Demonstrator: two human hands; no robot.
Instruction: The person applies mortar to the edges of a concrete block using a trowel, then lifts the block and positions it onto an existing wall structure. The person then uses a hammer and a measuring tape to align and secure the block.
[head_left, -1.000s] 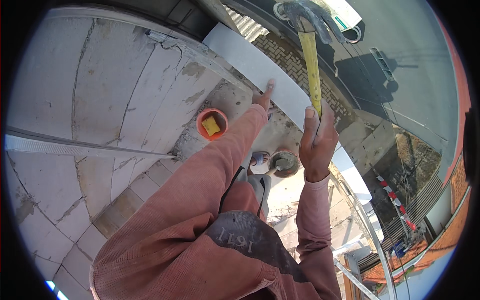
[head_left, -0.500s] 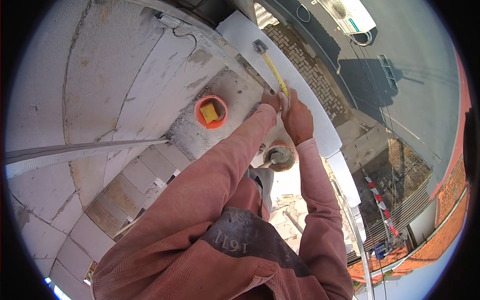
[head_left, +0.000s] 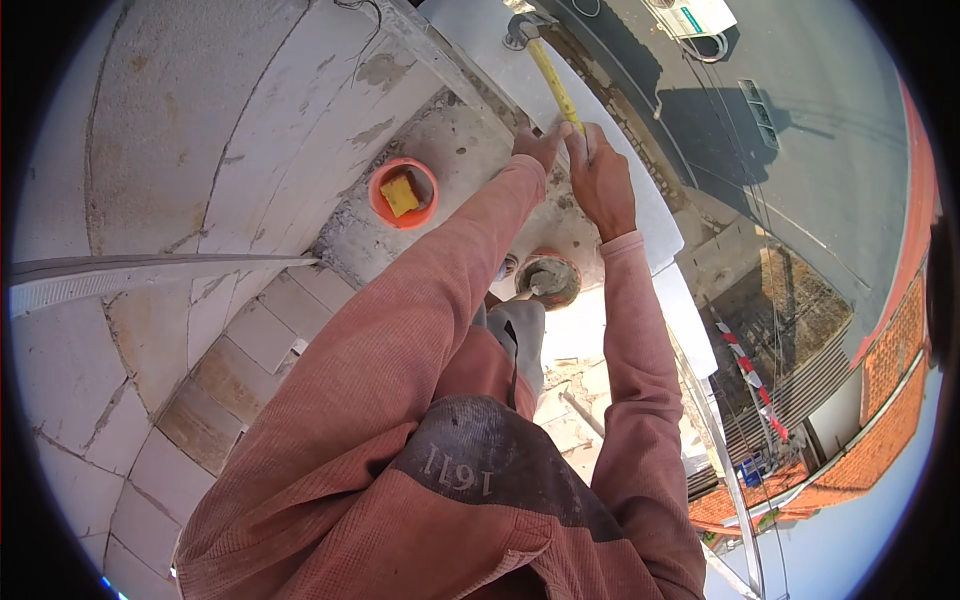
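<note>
My right hand (head_left: 606, 190) is closed around the lower end of a hammer's yellow handle. The hammer (head_left: 550, 80) points away from me over a wall of pale blocks (head_left: 640, 205), its grey head over the block top at the far end; whether it touches cannot be told. Just left of the right hand, my left hand (head_left: 538, 150) is at the wall's inner edge with fingers bent. What those fingers hold, if anything, is hidden.
Left of my arms, an orange bucket (head_left: 404, 219) with a yellow sponge (head_left: 399, 196) stands on the grey floor. A bucket of grey mortar (head_left: 550, 279) is nearer my body. A metal bar (head_left: 160, 268) crosses at left. Beyond the wall lies a drop to the street.
The hammer and both my hands have moved farther forward along the wall. The view has shifted, so the buckets appear higher and slightly left.
</note>
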